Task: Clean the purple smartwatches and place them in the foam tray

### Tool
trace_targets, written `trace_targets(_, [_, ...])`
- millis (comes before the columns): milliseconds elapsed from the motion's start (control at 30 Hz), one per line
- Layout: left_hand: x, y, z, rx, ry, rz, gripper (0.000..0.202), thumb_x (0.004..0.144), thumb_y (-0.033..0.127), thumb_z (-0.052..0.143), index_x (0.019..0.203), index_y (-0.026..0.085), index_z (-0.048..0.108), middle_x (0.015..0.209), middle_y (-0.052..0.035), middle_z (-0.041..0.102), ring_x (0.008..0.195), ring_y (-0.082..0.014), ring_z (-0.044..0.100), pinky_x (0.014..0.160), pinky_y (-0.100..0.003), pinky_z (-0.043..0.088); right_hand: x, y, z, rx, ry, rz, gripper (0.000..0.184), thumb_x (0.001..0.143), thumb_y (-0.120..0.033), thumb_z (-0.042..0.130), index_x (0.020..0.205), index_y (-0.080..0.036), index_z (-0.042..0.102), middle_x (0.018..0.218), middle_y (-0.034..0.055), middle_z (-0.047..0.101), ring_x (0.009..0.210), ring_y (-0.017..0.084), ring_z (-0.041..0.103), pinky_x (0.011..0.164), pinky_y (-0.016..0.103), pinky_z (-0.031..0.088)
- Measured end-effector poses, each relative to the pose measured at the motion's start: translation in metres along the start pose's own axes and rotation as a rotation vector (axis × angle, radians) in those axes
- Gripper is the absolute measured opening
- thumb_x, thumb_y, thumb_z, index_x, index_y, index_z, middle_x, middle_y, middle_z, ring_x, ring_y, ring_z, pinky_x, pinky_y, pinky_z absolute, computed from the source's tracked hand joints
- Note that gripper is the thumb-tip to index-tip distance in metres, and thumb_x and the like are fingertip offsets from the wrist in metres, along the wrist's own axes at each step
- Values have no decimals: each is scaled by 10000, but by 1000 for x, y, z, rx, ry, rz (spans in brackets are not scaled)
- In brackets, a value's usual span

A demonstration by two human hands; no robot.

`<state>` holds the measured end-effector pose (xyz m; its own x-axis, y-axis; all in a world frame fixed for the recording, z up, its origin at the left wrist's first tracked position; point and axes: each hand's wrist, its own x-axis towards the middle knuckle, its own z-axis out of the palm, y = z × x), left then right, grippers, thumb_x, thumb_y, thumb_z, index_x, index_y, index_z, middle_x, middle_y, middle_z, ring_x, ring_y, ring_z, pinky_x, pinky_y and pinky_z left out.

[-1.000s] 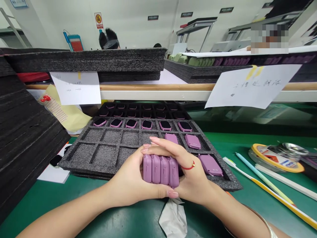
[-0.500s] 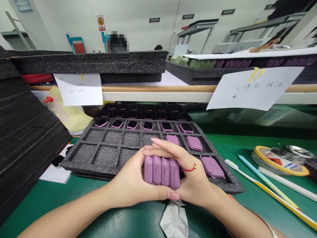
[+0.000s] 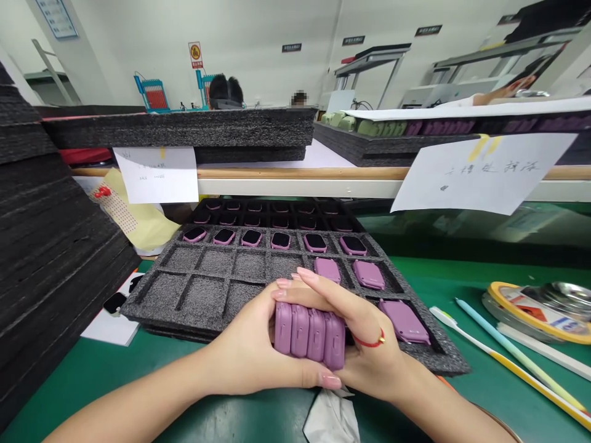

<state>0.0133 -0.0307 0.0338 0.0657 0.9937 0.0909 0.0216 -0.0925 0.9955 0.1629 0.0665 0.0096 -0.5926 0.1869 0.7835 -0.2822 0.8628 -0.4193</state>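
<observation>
Lower centre of frame: your left hand (image 3: 247,354) and right hand (image 3: 369,351) are closed together around a pack of four purple watch bodies (image 3: 309,326). The bodies stand on edge, side by side and touching.

Left grip: palm against the pack's left end, thumb under its front edge. Right grip: fingers laid flat across the top, palm at the right end. Both grips are clamped on the pack, and neither holds anything else.

The pack sits just above the near edge of the grey foam tray (image 3: 203,295).

- Far row of the tray: six watches screen up (image 3: 277,240).
- Middle row: two purple ones face down (image 3: 348,272) at the right.
- Near row: one more face down (image 3: 405,320), just right of your right hand.
- The left pockets show bare foam.

A crumpled white wipe (image 3: 330,421) lies on the green worktop (image 3: 92,369) below your hands. At right of frame: a pale blue pen (image 3: 508,363) and a yellow-rimmed tape roll (image 3: 535,311). At left of frame: stacked black foam trays (image 3: 46,234).
</observation>
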Motion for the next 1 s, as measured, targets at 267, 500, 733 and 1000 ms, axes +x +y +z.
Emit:
trace_targets(267, [3,0,-9,-184,-97,-11,458,911,617,608,990,175,701,972,-63,703,1003,-241,663,978,-389,514,-2,1,4,-44,-1,-40,964,860,-126,746,1624,-348,202,1429,64,627,1194,249,692,1055,424,589])
trace_targets(500, [4,6,-4,-61,-92,5,466,689,185,879,1100,205,662,1104,-52,684,1057,-251,651,1007,-423,516,1,1,1,0,-43,-60,805,962,-331,681,1625,-280,228,1320,109,702,1197,264,690,1074,456,567])
trace_targets(733, [3,1,3,-61,43,-13,525,563,165,945,1000,198,656,1033,-32,691,1021,-265,662,996,-439,522,1,2,1,-13,-47,-65,770,985,-408,626,1627,-285,218,1310,119,707,1217,284,679,1068,484,565])
trace_targets(1000, [-5,-3,7,129,198,57,582,630,251,930,1134,233,640,1190,-36,737,1143,-273,677,1028,-394,510,1,3,-1,-43,-78,-78,1005,847,-475,782,1627,-247,189,1476,164,563,1379,346,532,1178,549,411])
